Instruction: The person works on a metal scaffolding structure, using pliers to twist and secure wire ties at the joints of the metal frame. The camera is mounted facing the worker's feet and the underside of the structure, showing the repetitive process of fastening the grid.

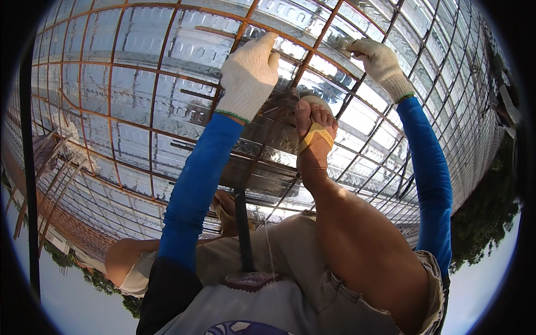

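My left hand (249,75), in a white knit glove with a green cuff edge, lies over a rusty rebar (246,23) near a crossing of bars. Its fingers curl down around the bar, partly hidden, with the forefinger and thumb showing at its right. Further right, my right hand (382,62), gloved alike, is closed in a pinch above the mesh. A small thing pokes out at its fingertips, too blurred to name. Between and below the hands, my foot in a yellow-strapped sandal (317,137) stands on the bars.
Rusty rebar mesh (151,128) spreads over shiny ribbed metal decking (137,33). Short loose bar ends (196,94) stick out left of my left hand. A dark upright pole (27,167) and a bundle of angled rods (56,192) stand at the left. Trees (486,218) show at the right.
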